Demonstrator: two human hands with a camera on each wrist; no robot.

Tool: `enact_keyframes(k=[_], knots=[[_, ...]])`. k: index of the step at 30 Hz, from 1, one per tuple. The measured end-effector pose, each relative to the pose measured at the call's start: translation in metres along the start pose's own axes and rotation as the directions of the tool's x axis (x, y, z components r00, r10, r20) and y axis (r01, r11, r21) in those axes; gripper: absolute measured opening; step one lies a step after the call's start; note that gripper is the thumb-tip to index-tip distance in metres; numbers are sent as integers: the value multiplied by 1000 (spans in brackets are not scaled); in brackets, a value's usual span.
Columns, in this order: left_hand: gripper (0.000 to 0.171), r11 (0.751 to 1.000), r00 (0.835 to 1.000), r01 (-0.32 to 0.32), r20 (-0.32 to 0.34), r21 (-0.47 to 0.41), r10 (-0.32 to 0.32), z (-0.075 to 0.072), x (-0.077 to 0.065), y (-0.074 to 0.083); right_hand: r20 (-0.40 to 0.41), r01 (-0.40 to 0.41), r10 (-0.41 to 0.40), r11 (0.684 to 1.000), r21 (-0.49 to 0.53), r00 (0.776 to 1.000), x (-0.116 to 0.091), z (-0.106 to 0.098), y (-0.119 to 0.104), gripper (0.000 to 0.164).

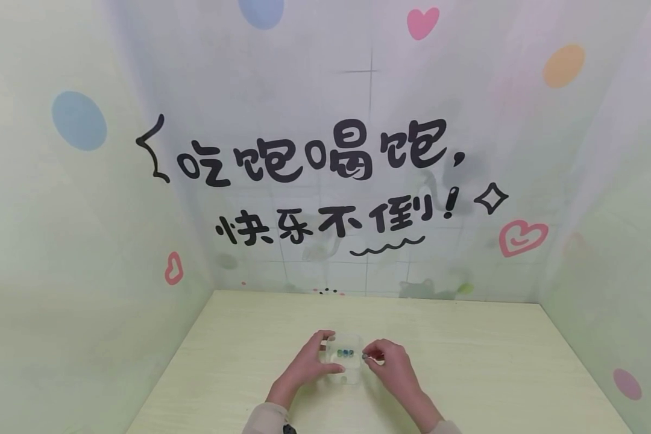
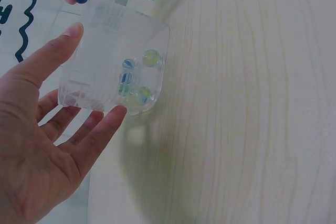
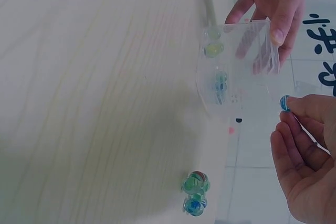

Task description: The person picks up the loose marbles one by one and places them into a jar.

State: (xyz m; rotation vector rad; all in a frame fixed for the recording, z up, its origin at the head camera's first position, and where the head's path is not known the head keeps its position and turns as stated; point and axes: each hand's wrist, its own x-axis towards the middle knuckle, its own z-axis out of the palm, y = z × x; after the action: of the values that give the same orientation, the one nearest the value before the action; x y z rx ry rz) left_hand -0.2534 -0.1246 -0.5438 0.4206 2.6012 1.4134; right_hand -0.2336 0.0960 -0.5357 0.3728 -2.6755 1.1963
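Head view caught your pale sleeves [image 1: 266,419] at the bottom edge, a small dark object [image 1: 289,429] at the left cuff. Your left hand [image 1: 306,364] gripped a clear plastic box [image 2: 105,30], its thumb on the side nearer you and its fingers round the farther side; whether the base met the table could not be told. Your right hand [image 1: 396,364] pinched a blue marble [image 3: 285,103] between thumb and fingertips, just beside the box's right edge and outside it. Within the box, the wrist views showed several loose marbles [image 2: 151,58], some yellowish green, some blue. To your right of the box, and apart from it, a tight marble cluster [image 3: 194,192], mostly green and blue, lay on the wood-grain table [image 1: 222,392]. Past your hands that table ran back to a light wall [image 1: 304,78], which bore two lines of black lettering [image 1: 352,158], a wavy stroke [image 1: 387,246] below and a four-pointed star [image 1: 490,187] at the right. Higher up sat a solid pink heart [image 1: 423,23] and an orange spot [image 1: 564,65].
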Motion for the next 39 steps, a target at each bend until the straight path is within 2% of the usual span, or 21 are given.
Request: enact_keyframes(k=[7,22,32,39], knots=[[78,1000,1000,-8,6,1,8,0,0,-1,11,37,-37,999,3,999,0,2,-4,10],[78,1000,1000,2,3,-2,-2,0,-1,0,37,50,-50,999,-14,998,1,7,-6,11],[77,1000,1000,12,-6,12,-12,1,1,0,34,46,-45,998,-37,998,0,5,-7,14],[78,1000,1000,7,-20,25,-7,2,2,-2,20,4,-4,999,-44,1000,-2,-1,-6,13]])
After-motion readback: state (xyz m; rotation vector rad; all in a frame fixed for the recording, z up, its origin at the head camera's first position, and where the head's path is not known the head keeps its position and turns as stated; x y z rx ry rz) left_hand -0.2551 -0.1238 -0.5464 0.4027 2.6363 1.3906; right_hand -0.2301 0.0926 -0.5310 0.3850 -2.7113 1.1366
